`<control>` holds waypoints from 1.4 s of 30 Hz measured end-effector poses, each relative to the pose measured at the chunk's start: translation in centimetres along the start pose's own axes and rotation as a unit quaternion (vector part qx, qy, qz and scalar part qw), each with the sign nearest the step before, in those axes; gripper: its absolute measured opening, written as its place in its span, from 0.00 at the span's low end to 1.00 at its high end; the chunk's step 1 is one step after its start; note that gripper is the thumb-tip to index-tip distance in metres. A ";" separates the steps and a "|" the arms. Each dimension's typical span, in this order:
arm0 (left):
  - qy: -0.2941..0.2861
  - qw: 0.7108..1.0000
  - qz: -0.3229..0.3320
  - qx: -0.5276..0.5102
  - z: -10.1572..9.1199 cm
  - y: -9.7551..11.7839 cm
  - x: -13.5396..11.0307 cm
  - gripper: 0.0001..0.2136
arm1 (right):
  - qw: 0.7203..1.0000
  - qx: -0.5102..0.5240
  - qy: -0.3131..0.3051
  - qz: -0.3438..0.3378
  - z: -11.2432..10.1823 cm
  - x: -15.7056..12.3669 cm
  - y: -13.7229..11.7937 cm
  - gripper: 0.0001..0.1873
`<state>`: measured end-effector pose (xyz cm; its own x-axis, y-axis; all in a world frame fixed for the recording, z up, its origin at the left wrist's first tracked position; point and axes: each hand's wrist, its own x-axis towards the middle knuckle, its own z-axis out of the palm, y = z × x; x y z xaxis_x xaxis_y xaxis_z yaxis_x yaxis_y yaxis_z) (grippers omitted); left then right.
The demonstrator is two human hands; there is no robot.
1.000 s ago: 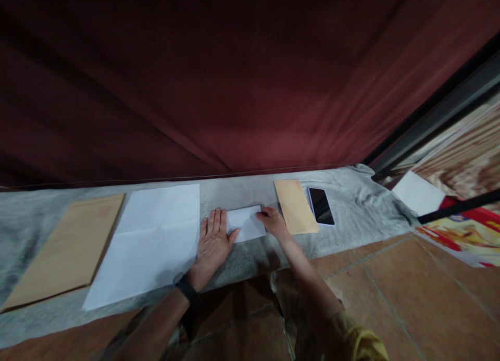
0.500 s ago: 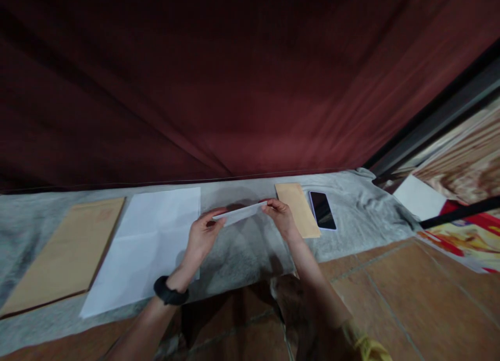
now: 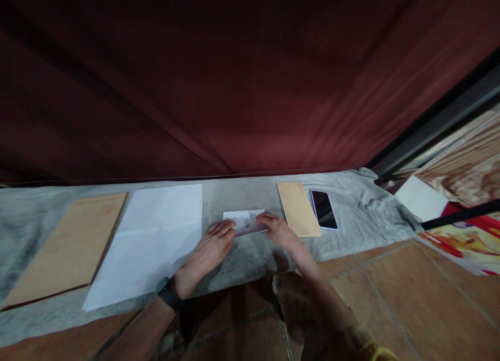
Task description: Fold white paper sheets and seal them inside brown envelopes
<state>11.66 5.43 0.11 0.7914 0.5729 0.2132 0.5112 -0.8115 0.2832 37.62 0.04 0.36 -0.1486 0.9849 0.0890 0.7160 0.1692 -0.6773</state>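
Note:
A folded sheet of white paper lies on the grey cloth in front of me, its long side running left to right. My left hand rests over its left end, palm down, fingers stretched out. On the right end are the fingertips of my right hand, slightly bent and spread. Neither hand is wrapped round the paper; both press on it from above. Just right of my right hand is a small tan envelope. Larger white paper with a faint crease lies left of my left hand.
A large brown envelope lies at the far left of the grey cloth. A phone sits beside the small envelope. Behind hangs a dark red curtain. A colourful printed box stands at right, on the tiled floor.
Both hands have come down and the folded paper, held up between them before, now lies on the cloth. My fingers have loosened from its ends and rest on top.

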 end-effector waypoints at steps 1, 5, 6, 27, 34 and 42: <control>-0.009 1.000 0.001 0.001 0.2 0.2 0.0 0.12 | 1.000 -0.023 -0.006 -0.008 0.0 -0.3 -0.1 0.30; -0.035 0.999 -0.002 0.006 0.1 0.6 0.4 0.13 | 0.996 -0.085 -0.019 -0.010 0.0 -0.9 -0.7 0.28; -0.040 0.999 -0.003 0.002 -0.1 0.7 0.5 0.13 | 0.995 -0.091 -0.027 -0.007 -0.1 -1.0 -0.9 0.27; -0.040 0.996 -0.012 0.073 2.7 1.6 0.8 0.29 | 0.995 0.013 0.035 0.090 1.8 1.1 -1.7 0.24; -0.004 0.998 -0.018 0.063 4.2 1.7 0.2 0.29 | 0.974 -0.215 0.068 0.002 7.3 -0.2 -3.0 0.28; -0.016 0.996 -0.028 0.085 3.8 1.7 0.0 0.31 | 0.955 -0.286 0.078 0.001 7.4 -0.6 -1.7 0.31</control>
<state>13.80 3.67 -2.93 0.7693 0.6159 0.1701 0.6017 -0.7878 0.1315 31.45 -1.14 -3.98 -0.0748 0.9713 0.2258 0.9784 0.1153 -0.1718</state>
